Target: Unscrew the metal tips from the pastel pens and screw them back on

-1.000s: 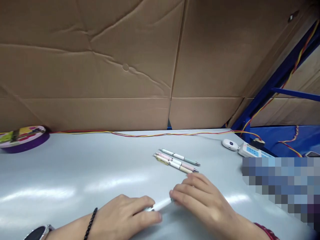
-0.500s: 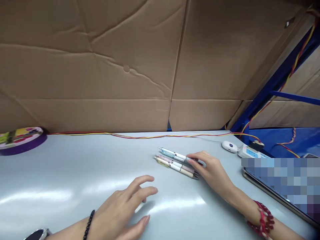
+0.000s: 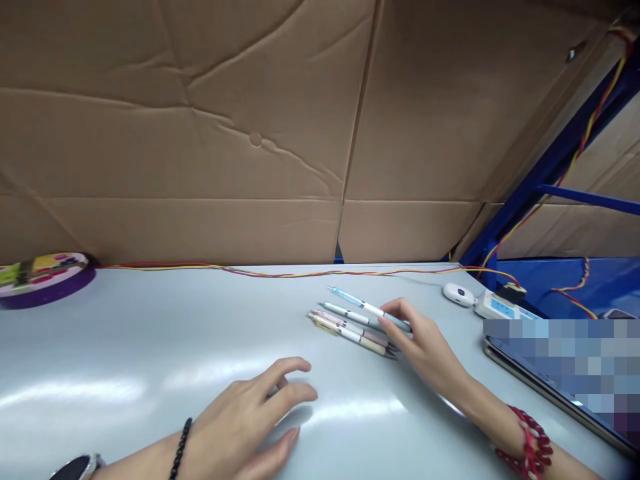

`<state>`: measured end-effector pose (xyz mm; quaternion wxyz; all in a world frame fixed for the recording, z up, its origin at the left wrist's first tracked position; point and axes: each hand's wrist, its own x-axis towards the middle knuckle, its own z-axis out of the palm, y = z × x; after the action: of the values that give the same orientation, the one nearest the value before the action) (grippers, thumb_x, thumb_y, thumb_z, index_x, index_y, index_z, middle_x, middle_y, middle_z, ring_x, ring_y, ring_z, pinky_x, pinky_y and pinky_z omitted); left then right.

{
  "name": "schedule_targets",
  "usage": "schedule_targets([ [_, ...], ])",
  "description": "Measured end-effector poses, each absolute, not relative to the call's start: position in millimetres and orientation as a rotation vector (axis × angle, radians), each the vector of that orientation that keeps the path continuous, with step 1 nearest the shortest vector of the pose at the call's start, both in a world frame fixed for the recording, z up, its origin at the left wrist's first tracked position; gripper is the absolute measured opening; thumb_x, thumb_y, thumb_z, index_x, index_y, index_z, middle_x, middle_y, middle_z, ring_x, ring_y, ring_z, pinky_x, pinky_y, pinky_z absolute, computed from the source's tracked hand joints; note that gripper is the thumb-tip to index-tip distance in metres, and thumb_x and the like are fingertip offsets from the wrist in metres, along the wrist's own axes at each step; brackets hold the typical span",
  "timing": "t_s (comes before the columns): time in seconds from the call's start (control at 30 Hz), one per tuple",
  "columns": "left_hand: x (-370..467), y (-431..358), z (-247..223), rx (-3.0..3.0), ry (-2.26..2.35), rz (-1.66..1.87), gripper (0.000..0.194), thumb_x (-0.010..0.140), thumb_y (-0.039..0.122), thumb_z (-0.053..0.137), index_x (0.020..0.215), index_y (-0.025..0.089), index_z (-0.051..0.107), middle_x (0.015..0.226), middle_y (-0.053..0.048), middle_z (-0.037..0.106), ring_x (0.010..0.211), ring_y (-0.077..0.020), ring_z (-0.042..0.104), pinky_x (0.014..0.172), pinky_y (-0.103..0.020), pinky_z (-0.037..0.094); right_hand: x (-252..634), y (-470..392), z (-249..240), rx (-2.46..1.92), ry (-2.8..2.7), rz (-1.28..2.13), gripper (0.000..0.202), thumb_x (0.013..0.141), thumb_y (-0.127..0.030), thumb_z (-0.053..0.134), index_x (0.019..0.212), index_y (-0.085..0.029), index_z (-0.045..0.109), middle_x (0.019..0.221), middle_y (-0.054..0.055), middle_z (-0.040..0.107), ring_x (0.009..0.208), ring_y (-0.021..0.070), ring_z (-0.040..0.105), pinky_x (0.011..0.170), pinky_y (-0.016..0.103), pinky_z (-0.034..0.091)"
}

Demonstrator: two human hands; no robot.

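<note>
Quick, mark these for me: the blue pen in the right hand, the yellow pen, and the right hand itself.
Blue pen (image 3: 373, 310): head view, on its white barrel.
Yellow pen (image 3: 351, 336): head view, on its white barrel.
Right hand (image 3: 427, 343): head view, on its back.

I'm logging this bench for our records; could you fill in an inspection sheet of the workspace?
Surface: glossy pale table with glare streaks.
Job's things: green pen, pink pen and cream pen lying close together; blue pen in hand.
Clutter: purple-sided round box at left; dark flat device at right, partly pixelated.
Hands: right hand grips the blue pen; left hand open, nothing seen in its fingers.
Cables: red and yellow wires along the back edge, reaching a power strip.
Surroundings: cardboard behind, blue frame at right.
</note>
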<state>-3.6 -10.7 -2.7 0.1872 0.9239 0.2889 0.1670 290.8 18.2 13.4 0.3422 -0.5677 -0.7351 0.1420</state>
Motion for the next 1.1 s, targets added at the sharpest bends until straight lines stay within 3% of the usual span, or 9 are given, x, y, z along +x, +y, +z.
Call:
schedule_targets([
  [0.23, -2.8, -11.1, 0.2, 2.625, 0.806, 0.442, 0.039, 0.084, 0.011, 0.04, 0.119, 0.027, 0.043, 0.133, -0.008, 0.042, 0.092, -0.0201, 0.06, 0.077, -0.03, 0.049, 288.9, 26.0, -0.9, -1.476, -1.946, 0.303, 0.014, 0.09, -0.034, 0.052, 0.088, -0.023, 0.06, 0.096, 0.005, 0.056, 0.094, 0.0243, 0.051, 0.083, 0.041, 0.044],
  [0.9, -2.6, -10.2, -3.6, 2.614, 0.816, 0.491, 0.036, 0.084, 0.01, 0.039, 0.115, 0.026, 0.048, 0.132, -0.008, 0.04, 0.092, -0.0198, 0.059, 0.074, -0.028, 0.049, 286.4, 28.1, -8.1, -1.554, -1.983, 0.299, 0.011, 0.084, -0.031, 0.057, 0.088, -0.026, 0.065, 0.1, 0.007, 0.053, 0.094, 0.0265, 0.05, 0.075, 0.041, 0.049],
  [1.03, -2.4, -9.9, -3.9, 2.619, 0.816, 0.481, 0.036, 0.083, 0.01, 0.042, 0.114, 0.026, 0.048, 0.132, -0.007, 0.041, 0.091, -0.0196, 0.059, 0.074, -0.027, 0.049, 289.5, 28.7, -6.4, -1.532, -2.007, 0.308, 0.018, 0.086, -0.034, 0.054, 0.1, -0.025, 0.061, 0.105, 0.008, 0.054, 0.101, 0.0281, 0.05, 0.084, 0.045, 0.047],
  [1.1, -2.3, -10.0, -3.5, 2.621, 0.814, 0.487, 0.036, 0.082, 0.009, 0.042, 0.114, 0.026, 0.048, 0.131, -0.007, 0.042, 0.092, -0.0194, 0.059, 0.074, -0.027, 0.048, 291.1, 28.7, -6.1, -1.515, -2.035, 0.321, 0.033, 0.082, -0.035, 0.06, 0.113, -0.024, 0.056, 0.113, 0.009, 0.055, 0.109, 0.0298, 0.047, 0.091, 0.047, 0.043],
])
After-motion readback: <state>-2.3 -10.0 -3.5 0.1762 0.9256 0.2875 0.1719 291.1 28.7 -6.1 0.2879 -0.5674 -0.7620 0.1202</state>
